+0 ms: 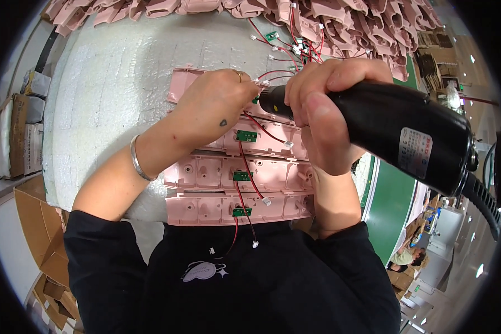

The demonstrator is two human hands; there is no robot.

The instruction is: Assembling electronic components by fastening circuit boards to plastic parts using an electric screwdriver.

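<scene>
My right hand (325,114) is wrapped round a black corded electric screwdriver (389,108), its nose pointing left. At that nose, my left hand (222,92) is closed with fingertips pinched together over the farthest pink plastic shell (181,84). Whatever those fingers hold is hidden. Just a sliver of a green circuit board (255,100) shows between fingers and tool. Nearer to me lie several more pink shells in a row, among them a middle shell (205,173) and the nearest shell (197,210). Each carries a small green board (242,176) with red and black wires ending in a white connector (266,201).
A big heap of pink shells (350,28) fills the far side, with loose wired boards (272,36) before it. Pale wrapped padding (111,89) covers the work surface. Cardboard boxes (30,220) stand at left. The tool's cable (484,203) trails right; another person (405,257) sits in the distance.
</scene>
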